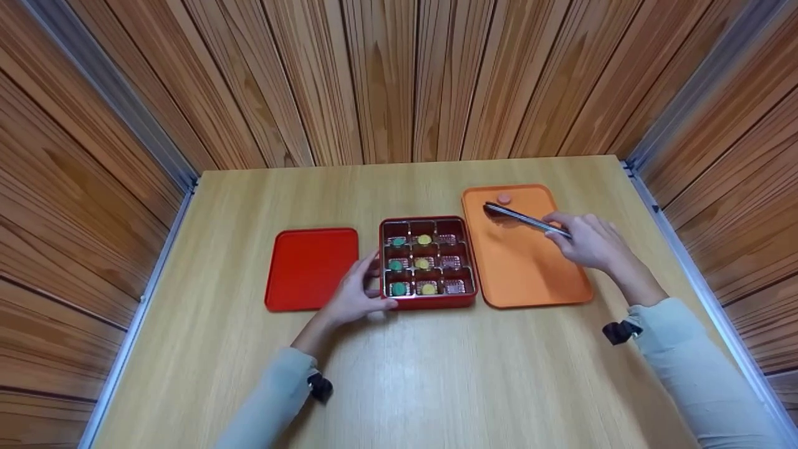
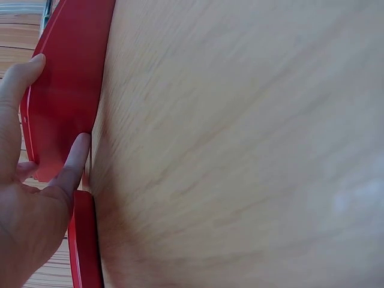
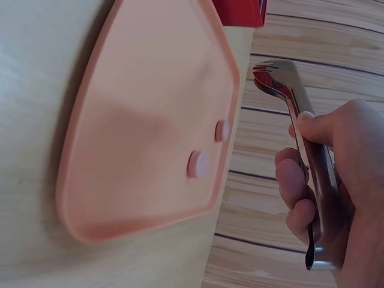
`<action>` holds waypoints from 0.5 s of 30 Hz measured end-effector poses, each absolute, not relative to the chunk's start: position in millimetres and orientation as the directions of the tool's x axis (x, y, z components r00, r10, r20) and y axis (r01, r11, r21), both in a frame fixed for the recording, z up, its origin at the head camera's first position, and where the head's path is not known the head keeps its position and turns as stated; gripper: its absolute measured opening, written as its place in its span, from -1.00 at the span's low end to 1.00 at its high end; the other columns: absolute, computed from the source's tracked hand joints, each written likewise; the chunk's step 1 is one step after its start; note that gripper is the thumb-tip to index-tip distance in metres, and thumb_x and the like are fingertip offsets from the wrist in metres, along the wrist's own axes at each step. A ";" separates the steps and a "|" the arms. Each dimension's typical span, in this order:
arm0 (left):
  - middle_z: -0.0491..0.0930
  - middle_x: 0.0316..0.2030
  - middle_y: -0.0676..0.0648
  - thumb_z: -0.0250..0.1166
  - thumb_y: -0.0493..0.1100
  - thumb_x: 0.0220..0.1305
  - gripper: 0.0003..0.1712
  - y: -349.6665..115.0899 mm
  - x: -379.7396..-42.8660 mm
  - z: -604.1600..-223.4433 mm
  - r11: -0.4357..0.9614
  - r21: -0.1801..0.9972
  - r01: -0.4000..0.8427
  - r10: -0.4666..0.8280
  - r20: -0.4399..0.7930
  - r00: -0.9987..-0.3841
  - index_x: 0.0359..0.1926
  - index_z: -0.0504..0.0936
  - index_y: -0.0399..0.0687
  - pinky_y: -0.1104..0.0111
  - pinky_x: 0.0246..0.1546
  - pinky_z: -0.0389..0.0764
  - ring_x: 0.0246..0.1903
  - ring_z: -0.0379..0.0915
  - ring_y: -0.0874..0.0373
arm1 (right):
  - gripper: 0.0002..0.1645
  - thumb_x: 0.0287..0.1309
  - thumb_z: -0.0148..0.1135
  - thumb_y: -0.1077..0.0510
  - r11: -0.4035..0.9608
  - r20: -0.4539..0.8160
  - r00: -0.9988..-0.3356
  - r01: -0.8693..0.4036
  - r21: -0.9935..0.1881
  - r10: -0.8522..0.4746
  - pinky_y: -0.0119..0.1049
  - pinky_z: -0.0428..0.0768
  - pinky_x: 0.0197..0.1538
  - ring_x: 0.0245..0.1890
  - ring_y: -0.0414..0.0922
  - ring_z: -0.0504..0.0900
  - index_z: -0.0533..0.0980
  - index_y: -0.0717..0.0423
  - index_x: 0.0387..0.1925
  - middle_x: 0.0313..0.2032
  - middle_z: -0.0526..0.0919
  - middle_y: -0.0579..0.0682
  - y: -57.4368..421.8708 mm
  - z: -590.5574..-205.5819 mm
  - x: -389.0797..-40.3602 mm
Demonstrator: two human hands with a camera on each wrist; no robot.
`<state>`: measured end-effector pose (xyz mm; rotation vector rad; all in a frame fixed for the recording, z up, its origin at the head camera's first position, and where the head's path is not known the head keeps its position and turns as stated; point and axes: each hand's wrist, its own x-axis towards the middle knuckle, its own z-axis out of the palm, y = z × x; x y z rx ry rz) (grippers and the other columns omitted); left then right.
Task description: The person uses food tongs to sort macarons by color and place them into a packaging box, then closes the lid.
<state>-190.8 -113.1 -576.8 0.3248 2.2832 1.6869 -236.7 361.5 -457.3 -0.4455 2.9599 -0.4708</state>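
Note:
My right hand (image 1: 593, 241) grips metal tongs (image 1: 527, 219) above the orange tray (image 1: 530, 274). In the right wrist view the tongs' tips stand slightly apart; reddish color shows between them, and I cannot tell if it is a reflection. Two round pink pieces (image 3: 197, 164) lie on the tray in that view. My left hand (image 1: 352, 296) touches the red compartment box (image 1: 436, 302) at its front left corner, thumb at the front and fairly straight fingers along the left side. Round green pieces (image 1: 398, 289) fill its left column, yellow pieces (image 1: 429, 289) its middle column.
A flat red lid-like tray (image 1: 312, 268) lies on the wooden table (image 1: 399, 374) left of the box. The orange tray sits close against the box's right side. Wood-patterned walls (image 1: 386, 81) stand behind and on both sides.

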 end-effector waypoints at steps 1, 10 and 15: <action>0.30 0.62 -0.33 0.76 -0.19 0.18 0.42 -113.0 -190.9 -577.0 0.295 0.955 0.010 0.342 -0.096 -0.935 0.85 0.03 0.05 -0.01 0.41 0.78 0.58 0.40 -0.26 | -0.54 0.64 0.27 0.07 0.908 -0.070 -0.950 -0.268 -0.322 -0.305 -0.37 0.20 -0.57 -0.63 -0.11 0.35 0.62 0.15 0.40 -0.52 0.49 -0.03 359.1 -456.3 -237.0; 0.29 0.63 -0.32 0.76 -0.18 0.19 0.41 -112.5 -191.9 -578.3 0.289 0.957 0.006 0.341 -0.097 -0.935 0.86 0.03 0.05 -0.02 0.42 0.77 0.58 0.40 -0.26 | -0.54 0.64 0.30 0.03 0.902 -0.055 -0.944 -0.291 -0.317 -0.324 -0.38 0.23 -0.57 -0.66 -0.10 0.34 0.65 0.12 0.39 -0.54 0.47 -0.04 340.4 -451.0 -239.7; 0.27 0.64 -0.33 0.76 -0.20 0.19 0.42 -112.6 -191.6 -578.2 0.285 0.959 0.006 0.338 -0.095 -0.936 0.86 0.03 0.05 -0.02 0.42 0.77 0.58 0.40 -0.28 | -0.56 0.64 0.31 0.03 0.889 -0.026 -0.936 -0.325 -0.322 -0.352 -0.40 0.20 -0.59 -0.69 -0.13 0.31 0.66 0.13 0.36 -0.53 0.48 -0.05 330.0 -449.9 -240.7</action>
